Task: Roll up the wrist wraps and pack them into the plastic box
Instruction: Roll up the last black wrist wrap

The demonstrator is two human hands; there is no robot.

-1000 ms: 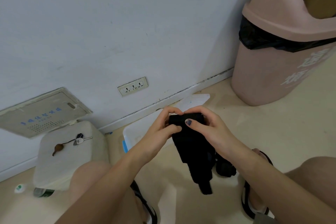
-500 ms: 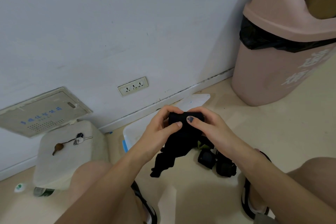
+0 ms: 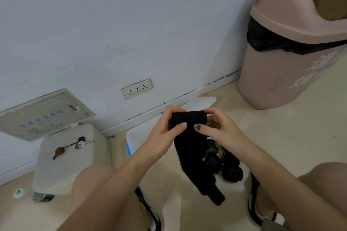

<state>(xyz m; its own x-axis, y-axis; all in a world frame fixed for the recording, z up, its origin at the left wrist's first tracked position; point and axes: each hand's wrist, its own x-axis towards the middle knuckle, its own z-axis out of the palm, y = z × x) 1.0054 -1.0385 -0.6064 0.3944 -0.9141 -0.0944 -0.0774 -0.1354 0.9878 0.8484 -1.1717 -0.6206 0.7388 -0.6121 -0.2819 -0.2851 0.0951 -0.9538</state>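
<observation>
Here, both hands hold one black wrist wrap up in the air, above the floor. The left hand curls round the left end of the little roll at the top, with its thumb pressed on the front. The right hand curls round the right end, and its thumb, the one with a dark painted nail, pinches the front too. I think the hands hold it this way so the roll stays tight and does not spring loose while more cloth gets wound on.

The rest of the wrap hangs down below the hands like a tail, so there looks to be a good bit left to roll.

Just under the right hand, some rolled wraps sit in a dark bunch on the floor. They run together, so I cannot count them. One shows a bit of green.

Behind the hands, toward the wall, lies the plastic box. The arms and the wrap cover most of it. Past the fingers, a see-through lid peeks out. I cannot tell if anything is in the box yet.
</observation>
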